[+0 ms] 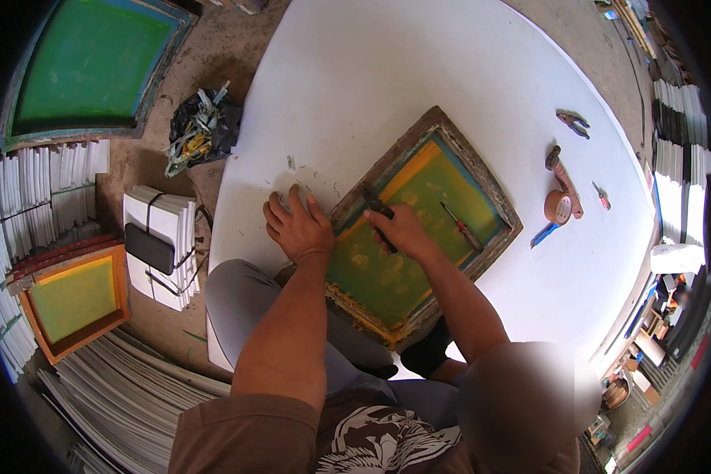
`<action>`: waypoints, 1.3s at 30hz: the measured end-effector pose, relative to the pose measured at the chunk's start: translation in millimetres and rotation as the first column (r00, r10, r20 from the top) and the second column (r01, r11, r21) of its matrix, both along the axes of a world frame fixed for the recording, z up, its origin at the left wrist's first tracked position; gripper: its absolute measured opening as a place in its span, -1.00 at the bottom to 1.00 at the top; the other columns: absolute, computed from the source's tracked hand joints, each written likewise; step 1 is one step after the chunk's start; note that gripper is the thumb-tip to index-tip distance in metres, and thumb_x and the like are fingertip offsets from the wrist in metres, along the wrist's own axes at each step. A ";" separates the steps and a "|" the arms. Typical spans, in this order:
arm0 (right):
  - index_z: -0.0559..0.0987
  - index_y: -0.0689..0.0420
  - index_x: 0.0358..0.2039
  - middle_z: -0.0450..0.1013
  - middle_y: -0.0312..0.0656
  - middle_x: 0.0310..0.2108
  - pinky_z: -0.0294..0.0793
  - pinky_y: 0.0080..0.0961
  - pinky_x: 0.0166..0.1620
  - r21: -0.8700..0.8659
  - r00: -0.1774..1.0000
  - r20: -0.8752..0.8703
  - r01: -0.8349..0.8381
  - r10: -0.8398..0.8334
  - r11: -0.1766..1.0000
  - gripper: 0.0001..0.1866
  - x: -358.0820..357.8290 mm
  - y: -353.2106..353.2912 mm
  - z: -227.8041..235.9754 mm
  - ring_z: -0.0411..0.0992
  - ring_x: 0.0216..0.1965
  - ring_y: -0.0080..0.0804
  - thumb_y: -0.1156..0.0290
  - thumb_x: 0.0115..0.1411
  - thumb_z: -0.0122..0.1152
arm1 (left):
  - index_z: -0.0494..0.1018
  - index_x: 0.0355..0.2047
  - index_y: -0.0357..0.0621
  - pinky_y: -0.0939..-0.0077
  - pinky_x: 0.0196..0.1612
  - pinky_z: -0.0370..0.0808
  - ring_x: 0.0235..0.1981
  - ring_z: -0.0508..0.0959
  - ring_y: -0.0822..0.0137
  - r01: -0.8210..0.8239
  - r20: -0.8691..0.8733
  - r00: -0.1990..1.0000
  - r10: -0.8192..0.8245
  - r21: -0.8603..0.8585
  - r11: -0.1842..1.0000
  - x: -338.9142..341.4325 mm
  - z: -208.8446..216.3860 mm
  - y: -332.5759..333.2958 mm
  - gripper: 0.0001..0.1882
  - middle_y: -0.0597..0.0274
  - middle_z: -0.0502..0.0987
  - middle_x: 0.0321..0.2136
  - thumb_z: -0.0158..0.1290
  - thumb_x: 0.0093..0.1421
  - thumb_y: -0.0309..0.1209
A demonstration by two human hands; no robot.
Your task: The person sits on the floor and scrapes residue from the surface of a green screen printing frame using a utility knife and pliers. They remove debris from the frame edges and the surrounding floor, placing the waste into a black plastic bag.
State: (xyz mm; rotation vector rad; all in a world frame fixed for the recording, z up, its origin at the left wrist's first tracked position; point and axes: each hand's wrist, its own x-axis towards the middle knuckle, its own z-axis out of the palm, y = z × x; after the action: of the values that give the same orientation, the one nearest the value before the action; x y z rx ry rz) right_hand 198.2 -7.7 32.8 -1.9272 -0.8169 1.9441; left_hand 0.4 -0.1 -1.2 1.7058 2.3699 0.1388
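Note:
A wooden screen-printing frame (pixel 472 175) with green and yellow mesh lies tilted across the white surface and by my legs. My right hand (pixel 405 231) is closed around a black-handled tool (pixel 378 205) over the frame's left side. Its working end points at the frame's left rail, and its exact kind is unclear. Fingers spread, my left hand (pixel 302 231) rests just beside that rail and holds nothing visible. On the mesh lies a screwdriver (pixel 468 234) with a red and black handle. Small scraps (pixel 291 163) are scattered beyond my left hand.
At right on the white surface (pixel 371 63) lie pliers (pixel 573 123), a hammer (pixel 555 160), a tape roll (pixel 558 208), a blue tool (pixel 543 234) and a small red-handled tool (pixel 601 195). Left are a black bag (pixel 221 126), a phone (pixel 149 248) on bundled sheets and other frames (pixel 120 286).

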 end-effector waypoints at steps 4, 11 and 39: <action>0.60 0.34 -0.43 0.49 -0.03 -0.64 0.52 -0.24 -0.47 0.129 0.986 0.140 -0.110 0.092 0.986 -0.46 -1.1 -6.4 -8.4 0.54 -0.63 -0.21 0.00 0.31 0.31 | 0.35 0.27 0.08 -0.23 0.35 0.12 0.39 0.12 -0.19 0.000 0.008 1.000 0.000 -0.002 1.000 0.6 1.4 0.4 -0.54 -0.08 0.22 0.32 -0.10 0.44 -0.10; 0.61 0.36 -0.39 0.50 0.24 -0.56 0.55 -0.08 -0.32 0.296 0.804 0.571 -0.393 0.169 0.871 -0.35 -6.4 -14.3 -14.0 0.57 -0.45 0.24 -0.14 0.28 0.27 | 0.35 0.27 0.08 -0.22 0.35 0.12 0.39 0.13 -0.18 -0.002 -0.002 1.000 0.002 -0.017 1.000 0.9 2.6 1.0 -0.54 -0.08 0.21 0.32 -0.11 0.44 -0.09; 0.52 0.29 0.15 0.65 0.00 -0.14 0.65 -0.36 -0.18 -0.140 0.869 -0.495 -0.067 -0.012 0.988 -0.33 30.6 1.1 -29.2 0.67 -0.17 -0.25 -0.13 0.46 0.05 | 0.36 0.26 0.05 -0.22 0.34 0.14 0.38 0.14 -0.21 0.004 -0.008 1.000 -0.004 -0.008 1.000 0.9 1.5 1.0 -0.53 -0.11 0.22 0.31 -0.12 0.45 -0.07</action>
State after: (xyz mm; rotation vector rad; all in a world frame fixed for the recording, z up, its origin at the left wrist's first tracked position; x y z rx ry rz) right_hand 228.8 -6.6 3.6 -1.3750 -0.5589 2.4256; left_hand 1.3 0.9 0.3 1.7099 2.3695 0.1220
